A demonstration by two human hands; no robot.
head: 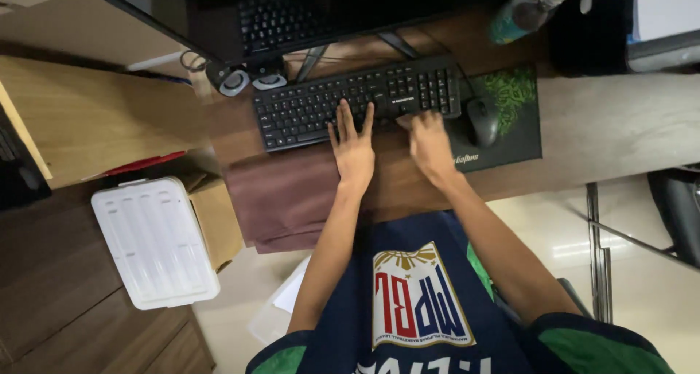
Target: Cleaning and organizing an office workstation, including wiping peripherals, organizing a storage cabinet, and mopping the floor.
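A black keyboard (321, 104) lies on a wooden desk (394, 184) below a dark monitor (306, 9). My left hand (354, 148) rests flat with fingers spread, fingertips on the keyboard's lower middle keys. My right hand (430, 144) lies beside it, fingers bent onto the keys near the keyboard's right end. Neither hand holds anything. A black mouse (482, 121) sits on a dark mouse pad (510, 137) with a green pattern, just right of my right hand.
A maroon cloth (281, 199) hangs over the desk's front edge at left. A white plastic lid (153, 239) lies on a cardboard box lower left. Two small speakers (248, 76) stand left of the keyboard. A spray bottle (532, 6) stands at the back right.
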